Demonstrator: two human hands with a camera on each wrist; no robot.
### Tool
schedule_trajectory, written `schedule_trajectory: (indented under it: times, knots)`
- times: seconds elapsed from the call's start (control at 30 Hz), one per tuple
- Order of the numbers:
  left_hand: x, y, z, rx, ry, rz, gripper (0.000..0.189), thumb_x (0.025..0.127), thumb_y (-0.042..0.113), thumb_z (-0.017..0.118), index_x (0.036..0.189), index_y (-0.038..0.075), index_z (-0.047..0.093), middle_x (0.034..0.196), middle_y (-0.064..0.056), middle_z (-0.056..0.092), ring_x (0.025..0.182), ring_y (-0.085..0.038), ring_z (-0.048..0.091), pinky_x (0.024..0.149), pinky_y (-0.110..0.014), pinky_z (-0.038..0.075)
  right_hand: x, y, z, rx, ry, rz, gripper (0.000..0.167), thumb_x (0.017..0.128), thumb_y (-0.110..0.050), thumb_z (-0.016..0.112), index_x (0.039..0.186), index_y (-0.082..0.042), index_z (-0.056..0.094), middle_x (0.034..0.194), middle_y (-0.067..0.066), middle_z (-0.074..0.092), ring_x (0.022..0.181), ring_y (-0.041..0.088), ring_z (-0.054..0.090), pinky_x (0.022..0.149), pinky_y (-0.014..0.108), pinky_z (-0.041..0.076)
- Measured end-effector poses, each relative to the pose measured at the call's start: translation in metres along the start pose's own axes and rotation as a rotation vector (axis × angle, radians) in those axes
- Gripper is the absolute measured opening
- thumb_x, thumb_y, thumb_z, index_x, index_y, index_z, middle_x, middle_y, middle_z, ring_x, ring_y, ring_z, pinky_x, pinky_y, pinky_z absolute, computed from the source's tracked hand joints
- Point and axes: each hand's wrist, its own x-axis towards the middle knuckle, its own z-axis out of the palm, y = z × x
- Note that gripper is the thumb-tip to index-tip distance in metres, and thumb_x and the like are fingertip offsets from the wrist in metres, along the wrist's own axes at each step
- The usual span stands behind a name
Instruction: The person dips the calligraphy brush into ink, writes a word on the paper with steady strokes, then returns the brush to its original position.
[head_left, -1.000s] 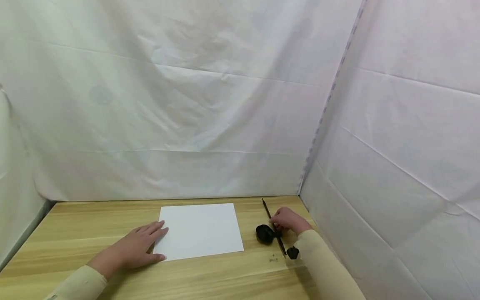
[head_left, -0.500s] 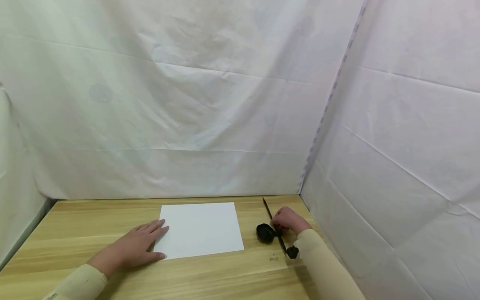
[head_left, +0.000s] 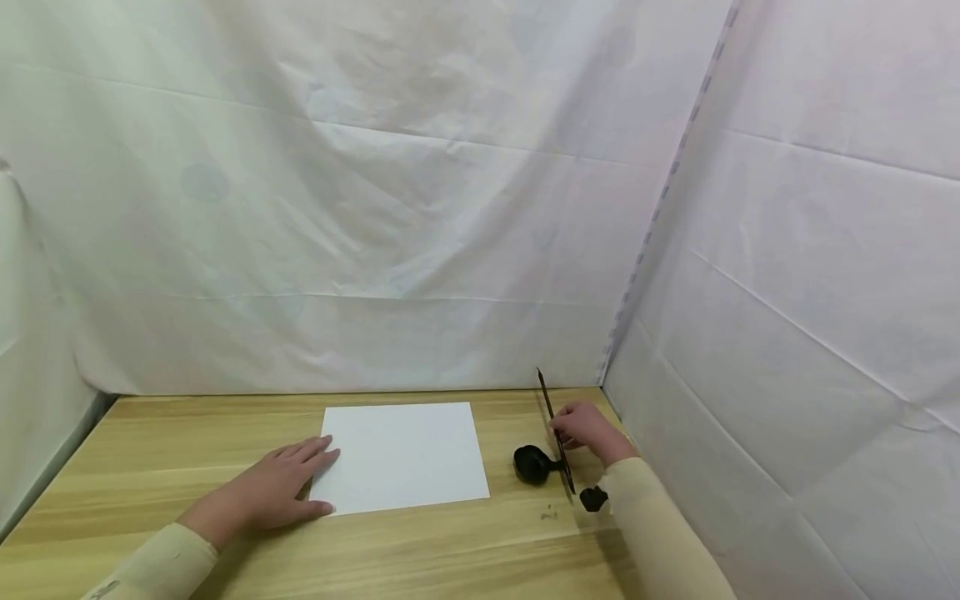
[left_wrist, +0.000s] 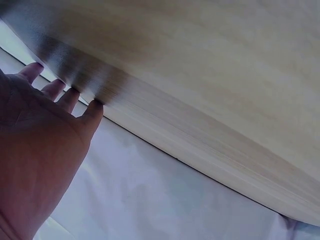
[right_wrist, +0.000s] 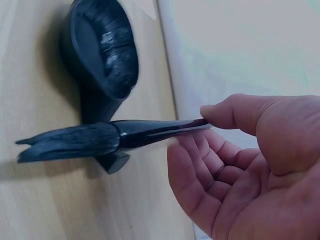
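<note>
My right hand (head_left: 588,427) pinches a black writing brush (right_wrist: 120,136) by its handle between thumb and fingers. The brush is held slanted, its dark bristle end, split into two points, toward me and its other end rising toward the back cloth. Beside it on the table is a black ink dish (head_left: 532,464) with a short handle; in the right wrist view the dish (right_wrist: 102,47) shows a wet, shiny inside and the brush crosses over its handle. My left hand (head_left: 281,487) lies spread, fingertips on the left edge of a blank white sheet of paper (head_left: 405,458).
A small black lump (head_left: 593,499) shows right by my right sleeve. Dark smudges (head_left: 550,512) mark the wooden table (head_left: 420,550) in front of the dish. White cloth (head_left: 375,208) hangs behind the table and along its right side.
My right hand has risen and shifted slightly right and away from me, lifting the brush up off the dish's handle. The left hand and paper have stayed in place.
</note>
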Motion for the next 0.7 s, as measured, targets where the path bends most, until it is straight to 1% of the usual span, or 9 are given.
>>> schedule_trajectory:
  times: [0.07,0.1,0.2,0.27,0.33,0.47,0.57,0.7]
  knots:
    - [0.000,-0.001,-0.001,0.003,-0.001,0.000,0.093,0.097,0.068,0.074,0.159,0.001,0.056,0.167,-0.027,0.047,0.151,-0.052,0.047,0.115,-0.074,0.043,-0.003,-0.003,-0.002,0.042,0.000,-0.006,0.022,0.106,-0.014,0.069,0.112,0.007,0.074,0.096,0.013,0.073,0.083,0.024,0.071,0.081,0.047,0.067]
    - [0.000,0.000,-0.002,-0.001,-0.002,-0.002,0.093,0.098,0.068,0.074,0.159,0.001,0.056,0.167,-0.027,0.047,0.152,-0.052,0.046,0.115,-0.075,0.042,-0.003,-0.004,-0.002,0.062,0.000,-0.013,0.021,0.105,-0.013,0.068,0.110,0.007,0.073,0.095,0.013,0.073,0.082,0.023,0.070,0.082,0.047,0.067]
    - [0.000,0.001,-0.003,-0.012,0.003,0.001,0.093,0.098,0.068,0.074,0.159,0.000,0.056,0.167,-0.028,0.046,0.151,-0.053,0.046,0.115,-0.076,0.042,-0.005,-0.005,-0.003,0.125,0.013,-0.026,0.015,0.103,-0.009,0.068,0.102,0.006,0.072,0.093,0.014,0.072,0.081,0.023,0.070,0.083,0.048,0.068]
    - [0.000,0.001,-0.004,-0.017,0.009,0.007,0.092,0.098,0.067,0.074,0.158,0.000,0.056,0.166,-0.029,0.047,0.151,-0.053,0.046,0.115,-0.076,0.042,-0.005,-0.006,-0.003,0.164,0.024,-0.029,0.011,0.102,-0.007,0.068,0.101,0.004,0.070,0.095,0.014,0.071,0.082,0.023,0.070,0.083,0.047,0.068]
    - [0.000,0.002,-0.003,-0.015,0.014,0.010,0.092,0.098,0.067,0.074,0.158,-0.001,0.056,0.166,-0.029,0.047,0.151,-0.053,0.047,0.115,-0.076,0.042,-0.007,-0.007,-0.003,0.200,0.033,-0.037,0.009,0.102,-0.005,0.068,0.104,0.004,0.069,0.099,0.015,0.070,0.085,0.025,0.072,0.083,0.047,0.068]
    - [0.001,0.001,0.002,-0.008,0.021,0.010,0.093,0.098,0.068,0.073,0.159,0.000,0.056,0.166,-0.028,0.048,0.151,-0.052,0.047,0.115,-0.074,0.043,-0.012,-0.006,-0.002,0.251,0.046,-0.058,0.014,0.101,-0.003,0.069,0.112,0.006,0.066,0.105,0.017,0.070,0.091,0.028,0.073,0.084,0.048,0.068]
    - [0.001,-0.001,0.006,0.000,0.025,0.012,0.093,0.098,0.070,0.072,0.159,0.001,0.056,0.166,-0.027,0.048,0.151,-0.051,0.048,0.115,-0.074,0.043,-0.016,-0.006,-0.001,0.294,0.060,-0.067,0.017,0.102,-0.002,0.070,0.115,0.007,0.063,0.108,0.017,0.069,0.093,0.027,0.073,0.086,0.049,0.068]
    - [0.002,-0.002,0.008,0.006,0.029,0.011,0.093,0.098,0.071,0.072,0.159,0.002,0.056,0.167,-0.026,0.048,0.151,-0.050,0.048,0.115,-0.073,0.044,-0.020,-0.009,-0.002,0.400,0.085,-0.085,0.020,0.105,0.001,0.069,0.121,0.010,0.060,0.112,0.019,0.070,0.098,0.029,0.075,0.090,0.046,0.067]
